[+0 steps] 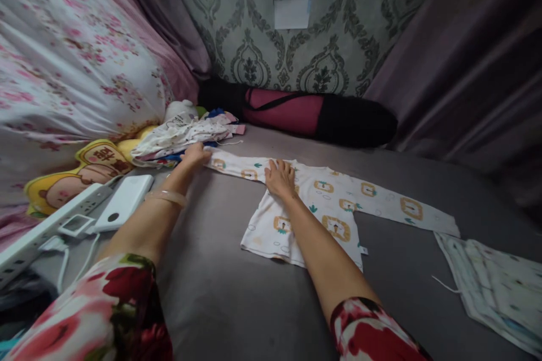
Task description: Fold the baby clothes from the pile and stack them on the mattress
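Observation:
A small white long-sleeved shirt (pixel 313 208) with an orange lion print lies spread on the grey sheet, both sleeves stretched out sideways. My left hand (pixel 195 155) is closed on the cuff of the sleeve at the left, its fingertips partly hidden. Flat on the shoulder where that sleeve begins rests my right hand (pixel 280 178), fingers slightly spread. The far sleeve reaches toward the right, its cuff touching a pile of folded clothes (pixel 499 287). Just beyond my left hand is a heap of crumpled clothes (pixel 182 134).
A black and pink long bag (pixel 288 111) lies along the patterned wall. At the left are a yellow plush cushion (pixel 80 175), a white power strip (pixel 51 231) and a white box-shaped device (pixel 125 203) with cables. Curtains hang on both sides.

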Tool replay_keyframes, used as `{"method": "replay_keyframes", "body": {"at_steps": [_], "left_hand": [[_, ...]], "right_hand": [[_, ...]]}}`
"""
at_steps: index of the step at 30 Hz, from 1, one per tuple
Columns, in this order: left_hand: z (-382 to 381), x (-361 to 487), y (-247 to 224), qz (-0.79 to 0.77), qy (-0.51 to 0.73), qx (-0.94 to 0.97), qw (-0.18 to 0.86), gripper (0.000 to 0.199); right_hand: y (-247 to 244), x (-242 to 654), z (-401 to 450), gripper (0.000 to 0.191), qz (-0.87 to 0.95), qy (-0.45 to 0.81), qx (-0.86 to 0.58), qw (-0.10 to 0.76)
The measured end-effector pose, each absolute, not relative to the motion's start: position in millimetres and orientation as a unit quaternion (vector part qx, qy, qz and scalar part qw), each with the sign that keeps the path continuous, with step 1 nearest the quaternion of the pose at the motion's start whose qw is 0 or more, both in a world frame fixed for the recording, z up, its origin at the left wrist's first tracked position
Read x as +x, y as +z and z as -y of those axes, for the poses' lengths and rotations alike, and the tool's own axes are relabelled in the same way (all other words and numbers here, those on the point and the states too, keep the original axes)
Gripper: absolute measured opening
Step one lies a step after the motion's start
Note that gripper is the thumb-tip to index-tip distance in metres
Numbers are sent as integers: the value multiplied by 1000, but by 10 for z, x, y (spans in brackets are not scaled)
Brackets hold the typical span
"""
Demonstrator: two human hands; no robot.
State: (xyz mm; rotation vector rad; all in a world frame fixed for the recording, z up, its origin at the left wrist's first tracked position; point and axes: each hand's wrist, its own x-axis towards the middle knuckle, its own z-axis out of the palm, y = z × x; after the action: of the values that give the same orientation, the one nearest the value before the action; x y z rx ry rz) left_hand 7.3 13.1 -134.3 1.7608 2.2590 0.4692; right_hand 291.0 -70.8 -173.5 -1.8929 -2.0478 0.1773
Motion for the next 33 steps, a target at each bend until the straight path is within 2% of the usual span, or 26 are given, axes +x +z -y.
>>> {"method": "replay_keyframes", "body": {"at_steps": [4,8,14,21,23,27,30,33], "left_hand": [[16,209,-1317,-802,143,580,34,42],[148,284,-1389,-772,61,633,-19,42],[97,254,-1485,-759,9,651,-8,40],[150,754,-1353,-714,126,684,-82,44],[244,1156,-1393,-671,163,723,-35,39],[432,1916,-1610,-592,223,756,167,39],[492,2048,-1753,-566,253,762,187,45],[501,1790,-1829,-589,220,763,152,52]], "right_hand": [[-1718,2901,673,56,727,73,-667,148],[-1705,2900,653,66,729,91,-669,115],[-1700,2892,635,72,721,96,-678,110],[-1716,2868,645,71,717,84,-681,125],[-1719,2881,648,70,717,85,-681,121],[-1727,2931,653,65,736,73,-667,86],[-1725,2938,662,66,742,64,-663,77],[-1717,2906,672,60,726,65,-675,114]]}}
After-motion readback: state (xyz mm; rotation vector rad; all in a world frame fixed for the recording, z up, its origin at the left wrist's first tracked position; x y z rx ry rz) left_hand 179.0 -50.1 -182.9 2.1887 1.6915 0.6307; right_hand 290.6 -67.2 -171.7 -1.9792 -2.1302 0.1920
